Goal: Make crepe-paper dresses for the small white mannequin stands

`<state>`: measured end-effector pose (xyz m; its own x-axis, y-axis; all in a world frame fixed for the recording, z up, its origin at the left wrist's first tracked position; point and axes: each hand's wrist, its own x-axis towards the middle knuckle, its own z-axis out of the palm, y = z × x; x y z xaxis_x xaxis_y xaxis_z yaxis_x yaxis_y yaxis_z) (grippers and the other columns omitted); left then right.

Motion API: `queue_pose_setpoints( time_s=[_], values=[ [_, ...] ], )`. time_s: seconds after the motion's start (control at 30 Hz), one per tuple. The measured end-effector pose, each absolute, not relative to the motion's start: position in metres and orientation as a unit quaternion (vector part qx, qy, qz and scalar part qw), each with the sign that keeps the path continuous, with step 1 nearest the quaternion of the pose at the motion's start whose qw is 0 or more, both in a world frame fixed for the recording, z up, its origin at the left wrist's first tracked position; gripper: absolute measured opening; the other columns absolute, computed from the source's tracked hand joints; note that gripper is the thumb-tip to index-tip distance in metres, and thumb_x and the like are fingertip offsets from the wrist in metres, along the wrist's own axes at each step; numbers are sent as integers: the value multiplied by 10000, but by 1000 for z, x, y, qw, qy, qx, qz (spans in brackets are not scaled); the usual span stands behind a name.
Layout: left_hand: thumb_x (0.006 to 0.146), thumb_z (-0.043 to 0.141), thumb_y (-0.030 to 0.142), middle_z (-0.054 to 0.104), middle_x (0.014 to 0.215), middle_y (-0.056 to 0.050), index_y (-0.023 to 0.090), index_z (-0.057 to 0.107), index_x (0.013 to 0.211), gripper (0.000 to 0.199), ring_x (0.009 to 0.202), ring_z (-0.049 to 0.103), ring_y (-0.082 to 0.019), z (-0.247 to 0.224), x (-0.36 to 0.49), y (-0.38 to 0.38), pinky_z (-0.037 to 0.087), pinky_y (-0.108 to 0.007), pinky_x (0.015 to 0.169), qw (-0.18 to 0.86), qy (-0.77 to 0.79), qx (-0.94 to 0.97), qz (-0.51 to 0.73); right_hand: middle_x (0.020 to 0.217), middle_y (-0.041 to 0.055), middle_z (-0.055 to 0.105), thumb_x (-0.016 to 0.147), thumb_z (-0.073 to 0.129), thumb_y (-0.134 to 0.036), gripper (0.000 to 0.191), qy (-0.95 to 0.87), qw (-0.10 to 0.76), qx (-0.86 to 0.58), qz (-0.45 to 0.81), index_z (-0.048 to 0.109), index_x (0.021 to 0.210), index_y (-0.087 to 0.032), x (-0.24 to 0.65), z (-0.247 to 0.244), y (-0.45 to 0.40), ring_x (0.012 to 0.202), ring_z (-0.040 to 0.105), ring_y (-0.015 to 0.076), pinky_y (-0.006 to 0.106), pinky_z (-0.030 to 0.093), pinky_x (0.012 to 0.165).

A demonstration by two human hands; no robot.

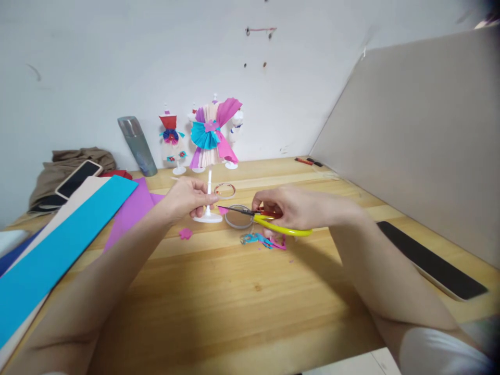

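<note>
Gripping the white stand (209, 182) at its pole, the left hand (191, 197) is curled closed; the paper dress (210, 131) sits at one o'clock from it. The right hand (285, 205), apart at three o'clock, is clamped on yellow-handled scissors (269, 225), blades pointing to nine o'clock, toward the stand.

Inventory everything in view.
Front stand: 1, white, centre, bearing paper
Small stands: 3, white, behind
Bottle: 1, grey, back left
Cloth: 1, brown, back left
Phone: 1, dark, by cloth
Paper sheets: several, blue, purple, pale, left
Flower: 1, pink, beside front stand
Rings: 2, pale, beside front stand
Scissors: 1, yellow handle, right hand
Scraps: several, blue, pink, below scissors
Slim items: 2, red, black, back right
Slab: 1, black, right
Unclear item: 1, white, bottom
Table: 1, tan, underneath
Wall: 1, white, back
Panel: 1, grey, right
Left hand: 1, gripping front stand
Right hand: 1, holding scissors
</note>
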<state>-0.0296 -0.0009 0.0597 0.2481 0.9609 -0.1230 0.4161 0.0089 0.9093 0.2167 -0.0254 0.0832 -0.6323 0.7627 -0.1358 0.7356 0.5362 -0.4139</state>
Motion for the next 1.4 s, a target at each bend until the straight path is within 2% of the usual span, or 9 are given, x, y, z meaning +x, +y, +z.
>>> queue_pose_setpoints(
  time_s=[0.2, 0.4, 0.57, 0.7, 0.9, 1.03, 1.23, 1.4],
  values=[
    [801, 709, 222, 506, 371, 36, 174, 586, 591, 248, 344, 406, -70, 63, -33, 0, 276, -188, 396, 454, 537, 650, 288, 700, 1, 621, 801, 641, -418, 259, -879, 6, -417, 233, 548, 932, -214, 219, 81, -24, 525, 456, 120, 270, 292, 496],
    [811, 696, 201, 498, 371, 36, 173, 567, 572, 273, 347, 407, -66, 66, -34, -1, 282, -185, 395, 433, 540, 660, 292, 692, 16, 587, 768, 632, -375, 194, -894, 43, -415, 166, 532, 790, -211, 225, 83, -19, 573, 445, 132, 279, 301, 528],
    [794, 717, 196, 512, 369, 30, 177, 552, 556, 291, 335, 424, -70, 67, -33, -3, 321, -185, 387, 412, 555, 663, 287, 807, 47, 651, 802, 574, -446, 302, -854, 101, -497, 118, 609, 962, -193, 227, 88, -25, 647, 527, 163, 283, 327, 584],
    [748, 771, 212, 513, 363, 30, 173, 569, 559, 279, 333, 442, -77, 68, -32, -4, 332, -184, 376, 394, 566, 667, 283, 818, 56, 673, 808, 562, -439, 325, -837, 99, -536, 48, 625, 1005, -189, 224, 92, -32, 665, 545, 177, 287, 316, 602],
    [767, 736, 199, 520, 375, 38, 170, 576, 599, 234, 347, 445, -83, 67, -29, -4, 349, -188, 391, 399, 564, 662, 290, 801, 45, 657, 780, 582, -405, 265, -866, 76, -477, 129, 615, 939, -195, 226, 95, -34, 652, 543, 168, 272, 337, 589],
    [790, 720, 189, 514, 378, 48, 159, 577, 600, 240, 345, 434, -61, 61, -28, -2, 320, -161, 384, 425, 547, 655, 301, 801, 54, 655, 774, 597, -473, 306, -853, 92, -498, 127, 605, 916, -203, 225, 93, -30, 656, 546, 183, 283, 344, 580],
    [802, 723, 199, 556, 413, 40, 155, 585, 587, 260, 385, 502, -62, 55, -26, 1, 388, -150, 421, 432, 529, 660, 311, 820, 58, 668, 770, 588, -506, 347, -845, 94, -512, 119, 617, 944, -207, 226, 94, -29, 686, 568, 197, 296, 356, 593],
    [782, 737, 163, 604, 453, 24, 155, 589, 629, 213, 407, 554, -87, 58, -24, -1, 448, -174, 442, 436, 553, 638, 312, 844, 63, 698, 815, 546, -472, 331, -830, 90, -549, 40, 623, 999, -208, 226, 92, -30, 724, 604, 210, 291, 342, 598]
  ],
)
